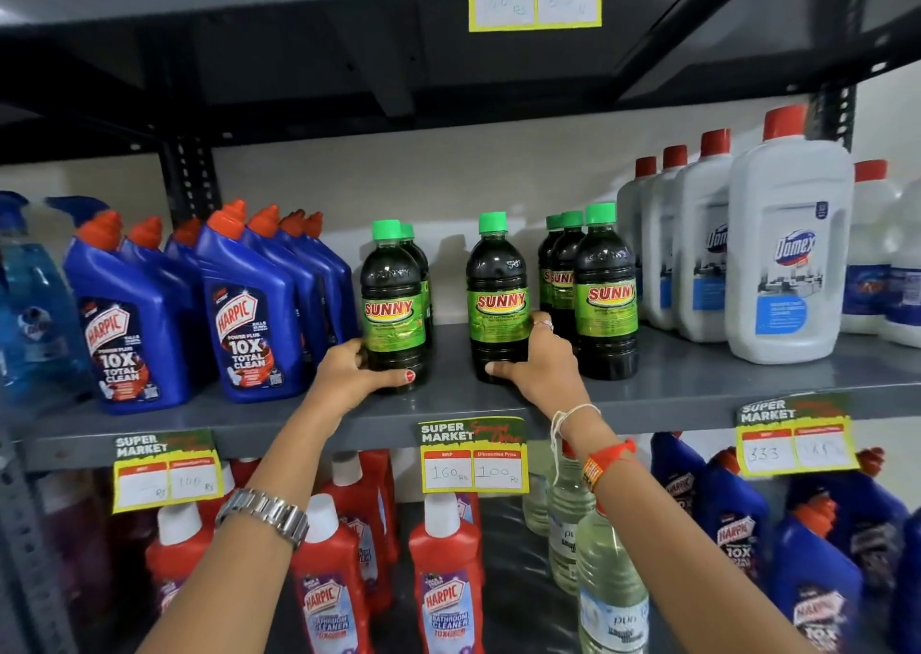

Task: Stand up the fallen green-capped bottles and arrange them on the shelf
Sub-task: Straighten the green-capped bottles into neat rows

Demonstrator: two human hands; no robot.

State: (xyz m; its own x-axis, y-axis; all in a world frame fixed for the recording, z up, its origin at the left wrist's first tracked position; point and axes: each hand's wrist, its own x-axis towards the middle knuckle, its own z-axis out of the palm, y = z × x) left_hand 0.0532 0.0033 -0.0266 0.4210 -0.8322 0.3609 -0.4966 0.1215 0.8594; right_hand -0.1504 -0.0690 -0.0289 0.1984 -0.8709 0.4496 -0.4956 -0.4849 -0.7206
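Note:
Several dark green-capped bottles labelled SUNNY stand upright on the grey shelf (pixel 697 384). My left hand (pixel 351 369) grips the base of the front left bottle (pixel 393 304), which has another bottle (pixel 416 254) right behind it. My right hand (pixel 536 359) wraps around the lower part of the middle bottle (pixel 498 294). To the right a row of three more bottles stands, with the front one (pixel 605 289) closest to me. No green-capped bottle lies on its side in view.
Blue Harpic bottles (pixel 249 314) crowd the shelf on the left, white Domex bottles (pixel 787 254) on the right. The shelf above hangs low over the caps. Below are red Harpic bottles (pixel 446 578), clear bottles (pixel 613 588) and price tags (pixel 473 456) on the shelf edge.

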